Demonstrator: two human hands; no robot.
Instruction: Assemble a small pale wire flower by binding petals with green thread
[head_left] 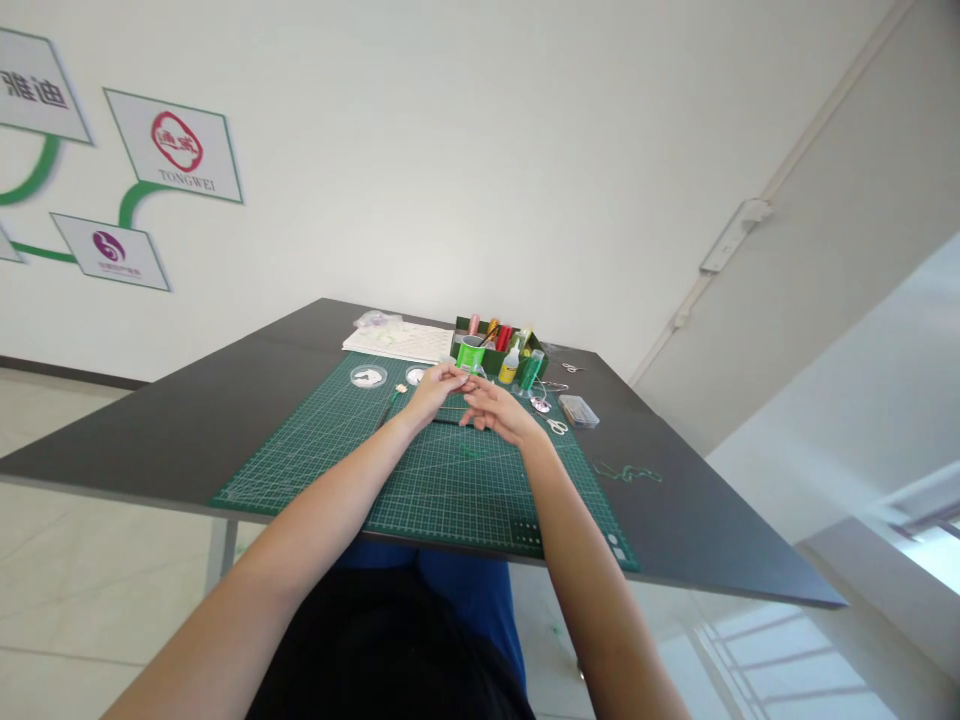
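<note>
My left hand [439,390] and my right hand [496,408] meet above the green cutting mat [315,450], fingertips almost touching. The left thumb and fingers are pinched together. On the right, thumb and forefinger pinch too, while the other fingers curl loosely. Whatever lies between the fingertips is too small to make out. Beneath the hands, a thin dark bar is partly hidden on the mat. Nearer me lies a faint bit of green thread [472,453]. Just beyond the hands stands a bright green cup-like container [471,353].
A dark green box [462,326] holds several thread spools; a glue bottle [509,366] and green spool [531,370] stand before it. Round dishes [368,377] and papers [420,342] lie left. Scissors [556,426], a clear plastic case [580,411] and green cord [628,473] lie right.
</note>
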